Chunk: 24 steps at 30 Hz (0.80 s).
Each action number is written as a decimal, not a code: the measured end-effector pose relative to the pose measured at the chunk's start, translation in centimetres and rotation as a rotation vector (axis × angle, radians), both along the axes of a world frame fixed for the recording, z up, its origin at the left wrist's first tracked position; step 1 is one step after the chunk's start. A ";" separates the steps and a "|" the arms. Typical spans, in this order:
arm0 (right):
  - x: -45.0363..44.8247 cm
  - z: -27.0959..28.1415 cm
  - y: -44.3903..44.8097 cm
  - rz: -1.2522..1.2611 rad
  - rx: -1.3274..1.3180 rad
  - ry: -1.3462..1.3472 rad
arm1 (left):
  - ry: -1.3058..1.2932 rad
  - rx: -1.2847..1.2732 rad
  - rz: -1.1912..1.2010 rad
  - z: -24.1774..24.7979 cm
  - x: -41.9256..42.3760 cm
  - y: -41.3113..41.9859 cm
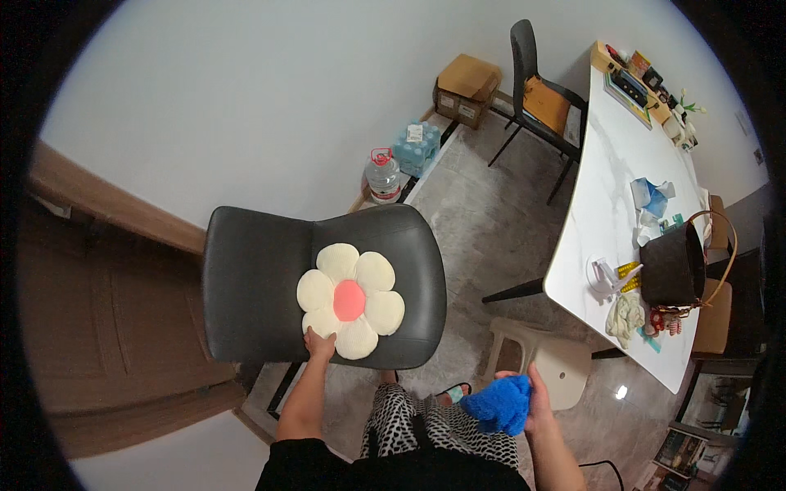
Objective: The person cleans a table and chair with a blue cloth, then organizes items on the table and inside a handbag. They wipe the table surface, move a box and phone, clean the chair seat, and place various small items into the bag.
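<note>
A flower-shaped cushion point(349, 301) with cream petals and a pink centre lies on the seat of a black padded chair point(258, 282). My left hand point(320, 344) grips the edge of one lower petal, thumb on top, the other fingers partly hidden. Away from the chair, at the lower right, my right hand point(535, 399) holds a bunched blue fluffy cloth point(500, 405). Beneath that hand and the cloth stands a beige plastic stool point(562, 368).
A white table point(614, 184) on the right bears a dark handbag point(672, 267) and a crumpled pale cloth point(625, 319). By the wall stand a large water bottle point(384, 179), packed bottles point(416, 150) and a cardboard box point(468, 86). Another chair point(525, 55) is beside the table.
</note>
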State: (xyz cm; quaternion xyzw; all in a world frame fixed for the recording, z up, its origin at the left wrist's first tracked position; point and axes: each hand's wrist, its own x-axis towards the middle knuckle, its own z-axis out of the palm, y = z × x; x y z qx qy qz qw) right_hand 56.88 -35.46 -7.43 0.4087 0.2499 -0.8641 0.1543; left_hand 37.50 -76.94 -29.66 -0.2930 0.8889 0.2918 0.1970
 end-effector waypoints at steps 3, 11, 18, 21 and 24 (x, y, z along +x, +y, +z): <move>-3.2 -1.7 -3.6 -0.015 -0.062 0.018 | -0.022 -0.112 -0.060 -2.7 -2.2 -1.1; -10.6 -5.8 -10.0 0.040 0.018 -0.024 | -0.364 -0.317 -0.191 -3.3 -7.1 -0.7; -22.0 -2.4 -12.8 0.000 0.285 0.227 | 0.398 0.171 -0.429 8.3 -1.2 -3.6; -28.4 0.9 -15.1 0.078 0.404 0.407 | 0.527 0.176 -0.539 15.6 5.1 -8.2; -34.4 3.0 -19.0 0.092 0.466 0.586 | -0.011 0.127 -0.725 25.3 7.9 -13.5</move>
